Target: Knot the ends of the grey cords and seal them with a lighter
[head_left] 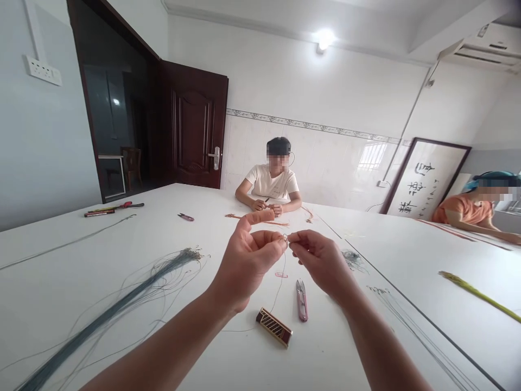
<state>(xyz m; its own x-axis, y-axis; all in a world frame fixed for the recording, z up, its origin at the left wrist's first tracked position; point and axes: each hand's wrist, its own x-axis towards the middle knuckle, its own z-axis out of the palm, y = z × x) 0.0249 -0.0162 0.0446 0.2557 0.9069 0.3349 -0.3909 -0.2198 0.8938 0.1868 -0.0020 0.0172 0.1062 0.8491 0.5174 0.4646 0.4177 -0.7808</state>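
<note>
Above the middle of the table, my left hand (256, 252) pinches a thin grey-green cord (278, 288) between thumb and fingers. Touching the same spot, my right hand (315, 255) pinches at a tiny loop in the cord; the fingertips partly hide it. The cord hangs down from there towards a lighter (274, 327) with a dark pattern and gold trim. Thread snips (302, 301) with pink handles lie below my right hand. To the left, a bundle of grey-green cords (138, 296) stretches across the table, its far ends knotted or hooked.
Several loose cords (415, 320) and a small tangle (353, 259) lie on the right; a yellow-green bundle (480, 293) is farther off. Another snips (185, 216) and red-handled scissors (126, 205) lie left. One person (271, 182) sits opposite, another (468, 209) at far right.
</note>
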